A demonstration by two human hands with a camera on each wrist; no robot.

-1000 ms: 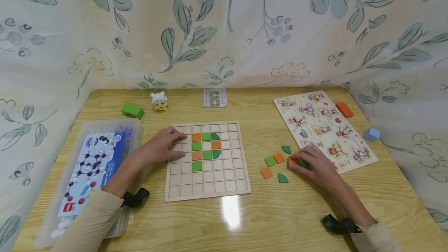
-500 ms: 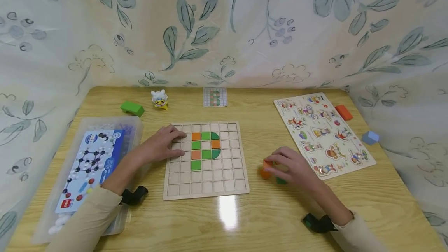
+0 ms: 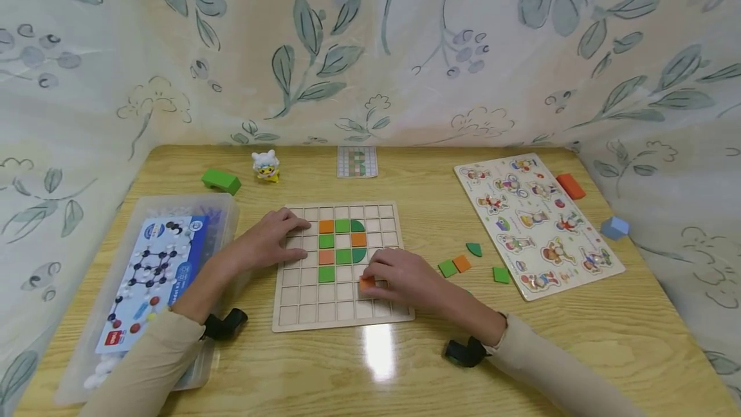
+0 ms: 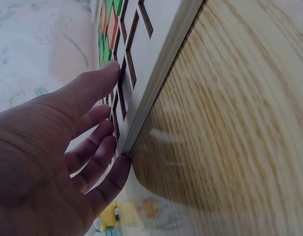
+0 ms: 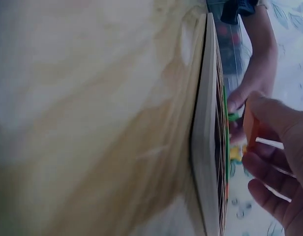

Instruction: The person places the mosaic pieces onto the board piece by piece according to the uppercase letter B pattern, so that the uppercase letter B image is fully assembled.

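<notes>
Nine laid tiles [image 3: 343,256] sit in our board [image 3: 325,313]. Our right hand [image 3: 402,277] pinches an orange tile [image 3: 367,283] just above it; our left hand [image 3: 267,240], fingers apart, rests at its left edge. Loose tiles [image 3: 448,268] on the table [image 3: 428,211] suggest we're part done.

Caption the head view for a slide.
Right hand holds an orange tile over the grid board; the left hand is at the board's left edge.

Right hand [image 3: 405,277] is partly hiding orange tile [image 3: 366,283] and grid board [image 3: 289,299]; head view's bottom edge is cropping both sleeves [image 3: 141,365].
</notes>
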